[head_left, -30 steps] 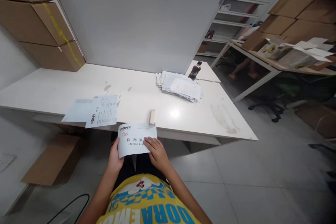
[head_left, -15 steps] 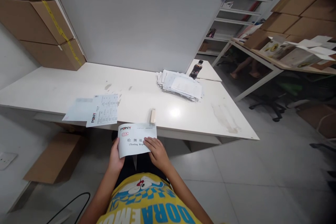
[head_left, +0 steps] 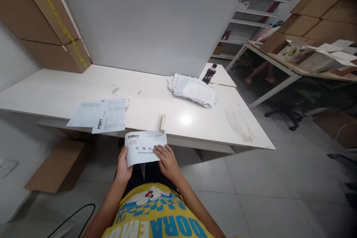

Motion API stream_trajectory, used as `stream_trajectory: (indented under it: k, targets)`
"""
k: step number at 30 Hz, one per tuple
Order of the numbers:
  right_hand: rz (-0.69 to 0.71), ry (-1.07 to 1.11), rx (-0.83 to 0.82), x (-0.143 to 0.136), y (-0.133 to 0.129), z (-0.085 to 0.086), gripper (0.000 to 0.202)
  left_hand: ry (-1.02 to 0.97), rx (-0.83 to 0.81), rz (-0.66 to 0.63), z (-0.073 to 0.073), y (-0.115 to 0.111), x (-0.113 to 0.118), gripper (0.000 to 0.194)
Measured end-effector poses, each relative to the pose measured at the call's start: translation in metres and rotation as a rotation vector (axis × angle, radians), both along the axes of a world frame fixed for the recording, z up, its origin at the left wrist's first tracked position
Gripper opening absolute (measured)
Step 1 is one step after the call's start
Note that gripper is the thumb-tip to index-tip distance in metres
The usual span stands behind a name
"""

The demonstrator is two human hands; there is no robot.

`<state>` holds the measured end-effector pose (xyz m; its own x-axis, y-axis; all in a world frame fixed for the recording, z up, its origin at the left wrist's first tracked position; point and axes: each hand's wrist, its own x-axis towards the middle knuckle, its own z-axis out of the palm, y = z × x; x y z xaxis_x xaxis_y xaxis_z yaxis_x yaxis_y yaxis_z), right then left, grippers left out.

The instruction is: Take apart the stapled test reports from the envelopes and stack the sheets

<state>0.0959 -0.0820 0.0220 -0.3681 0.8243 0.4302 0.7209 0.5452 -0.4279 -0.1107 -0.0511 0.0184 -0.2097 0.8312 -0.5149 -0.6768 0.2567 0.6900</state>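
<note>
Fingers of the left hand [head_left: 123, 165] and right hand [head_left: 169, 163] grip a testing report [head_left: 143, 158] by its sides, lower centre of the frame. A slackened or uneven hold could let the bowed report slip or crease. Right of upper centre, a capped bottle [head_left: 209, 74] contains dark drink [head_left: 212, 70]; the stacked cartons' [head_left: 33, 18] contents, upper left, are hidden.

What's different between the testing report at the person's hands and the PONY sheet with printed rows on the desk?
The testing report is gripped by the left hand, the right hand's fingers over its face; the row-printed sheet lies on the desk.
The report bows slightly; the sheet looks flat.
The report shows a large title and red mark; the sheet shows small print in rows.
Both are pale with a PONY logo.
</note>
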Motion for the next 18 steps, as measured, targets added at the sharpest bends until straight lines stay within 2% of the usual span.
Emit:
stream_trajectory:
  k: [3, 7, 9, 11, 14, 16, 18]
  targets:
    - [0.008, -0.034, 0.074, 0.01, 0.0, 0.004, 0.059, 0.058, 0.043, -0.02, 0.009, -0.002, 0.003, 0.024]
    - [0.001, -0.066, 0.2, 0.05, -0.005, 0.014, 0.058, 0.103, 0.202, -0.141, 0.022, -0.007, 0.005, 0.021]
    - [-0.137, -0.005, 0.234, 0.077, -0.007, 0.023, 0.049, 0.118, 0.265, -0.176, 0.027, -0.006, 0.004, 0.024]
    - [-0.404, 0.129, 0.279, 0.104, -0.004, 0.036, 0.039, 0.141, 0.25, -0.15, 0.027, -0.001, -0.001, 0.021]
    - [-0.819, 0.388, 0.317, 0.144, 0.022, 0.064, 0.039, 0.222, 0.154, -0.079, 0.013, 0.015, -0.013, 0.016]
    - [-0.894, 0.501, 0.236, 0.169, 0.056, 0.083, 0.036, 0.32, 0.106, -0.098, -0.003, 0.024, -0.021, 0.015]
    - [-0.886, 0.663, 0.146, 0.19, 0.1, 0.095, 0.029, 0.466, 0.092, -0.192, -0.022, 0.027, -0.026, 0.015]
